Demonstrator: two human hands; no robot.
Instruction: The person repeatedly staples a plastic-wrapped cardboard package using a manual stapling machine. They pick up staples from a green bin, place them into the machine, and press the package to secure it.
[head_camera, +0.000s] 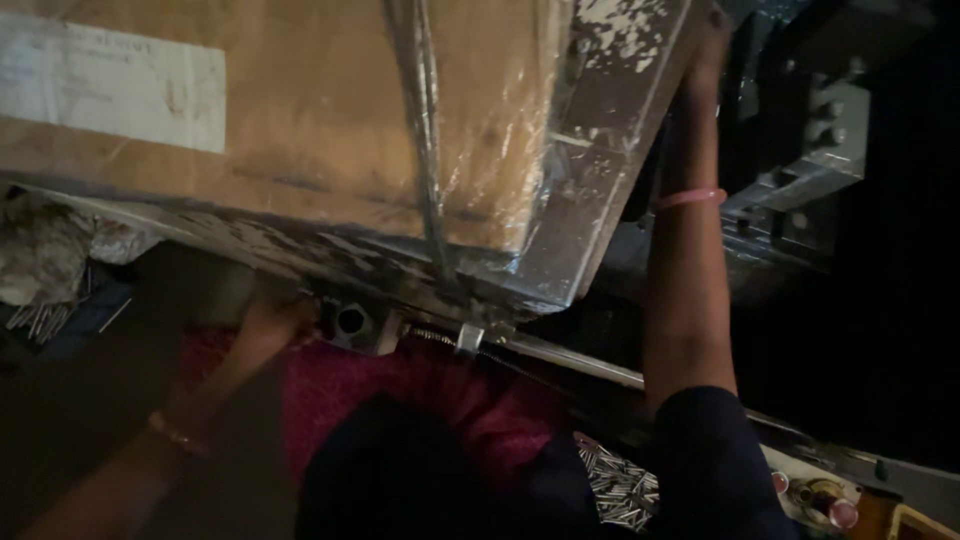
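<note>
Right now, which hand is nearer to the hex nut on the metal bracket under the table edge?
Left. The left hand sits right beside the hex nut, at the table's underside. The right hand is far off, raised along the metal table's far edge.

My left hand (272, 322) is extended forward and low, forearm angled up from bottom left, bangle at the wrist. My right hand (706, 55) reaches high, arm nearly straight, band on the wrist. Fingers of both are unclear in the dark.
</note>
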